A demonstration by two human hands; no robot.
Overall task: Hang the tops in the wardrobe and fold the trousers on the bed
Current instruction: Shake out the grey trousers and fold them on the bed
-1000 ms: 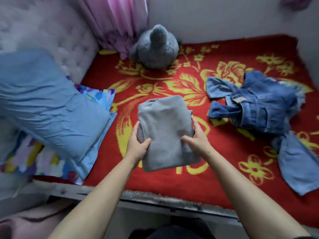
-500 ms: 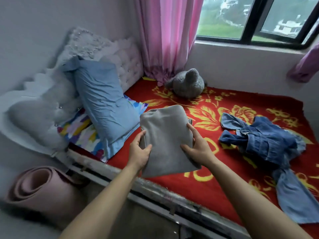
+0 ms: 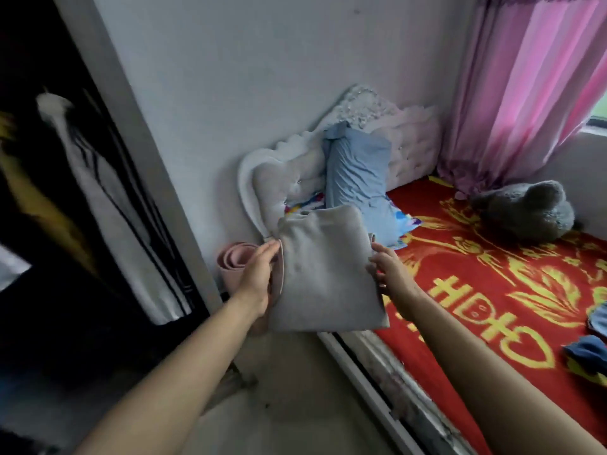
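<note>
A folded grey garment hangs in the air between both hands, off the bed's left edge. My left hand grips its left edge, thumb on top. Its right edge is held by my right hand, fingers curled round it. The open wardrobe fills the left side, dark inside, with a white striped top and a yellow garment hanging. At the far right edge a bit of the blue denim clothes lies on the bed's red and yellow cover.
A grey wardrobe frame post stands between wardrobe and wall. A rolled pink mat leans by the white headboard. A blue pillow, a grey plush toy and a pink curtain are at the bed's head end.
The view has swung left from the bed toward the wardrobe. Both hands carried the folded grey garment off the bed, over the floor beside it.
</note>
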